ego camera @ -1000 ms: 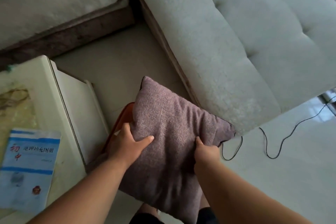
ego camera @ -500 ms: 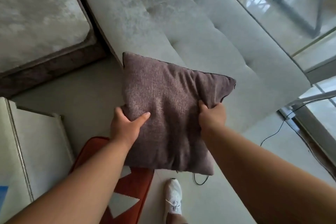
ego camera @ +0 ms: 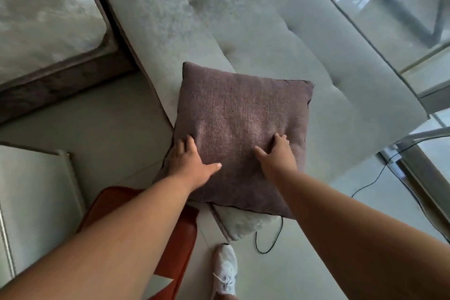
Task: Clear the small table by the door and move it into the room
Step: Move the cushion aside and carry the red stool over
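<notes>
A mauve woven pillow (ego camera: 243,124) lies flat on the near end of the grey sofa seat (ego camera: 219,19), its near edge hanging over the sofa's corner. My left hand (ego camera: 192,163) holds the pillow's left edge, thumb on top and fingers around the side. My right hand (ego camera: 277,156) rests on top of the pillow near its right side, fingers spread and pressing into the fabric. The small white table (ego camera: 36,202) shows only as a corner at the left edge; its top is out of view.
A red cushion (ego camera: 180,238) lies on the floor between the table and the sofa, under my left forearm. A black cable (ego camera: 267,246) trails across the floor by my white shoe (ego camera: 226,273). A second upholstered seat (ego camera: 43,7) is upper left, a glass door (ego camera: 389,7) upper right.
The pillow went from upright in both hands above the floor to lying flat on the sofa seat. My right hand left the pillow's edge and now lies on top.
</notes>
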